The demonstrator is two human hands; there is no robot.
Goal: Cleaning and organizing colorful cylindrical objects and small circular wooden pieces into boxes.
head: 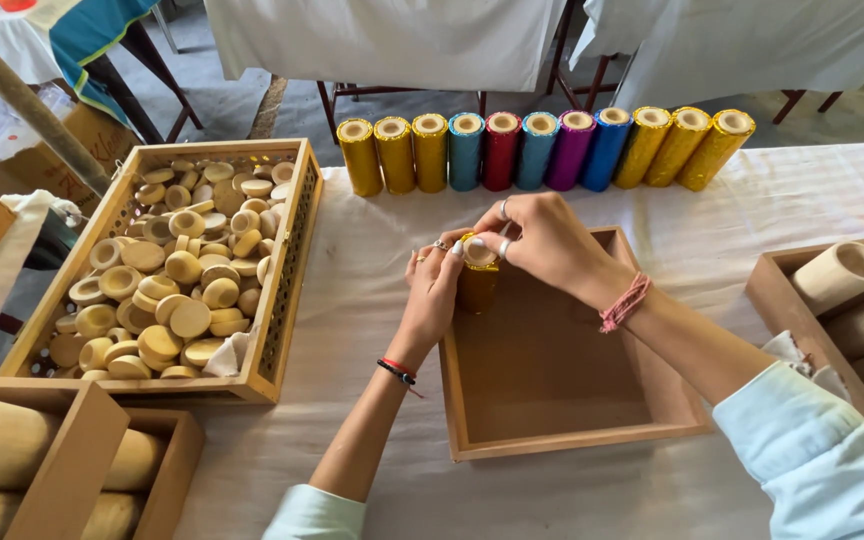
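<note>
My left hand point(432, 290) wraps around a gold foil-covered tube point(476, 285) that stands upright in the far left corner of a shallow wooden tray point(552, 440). My right hand point(542, 240) rests on top of the tube, fingertips pressing a round wooden cap point(479, 252) at its open end. Both wrists wear thread bracelets.
A row of finished foil tubes point(542, 150) in gold, blue, red and purple stands behind the tray. A mesh-sided wooden crate point(287, 290) of round wooden caps sits at left. Bare cardboard tubes fill boxes at right point(842, 275) and lower left point(12, 440).
</note>
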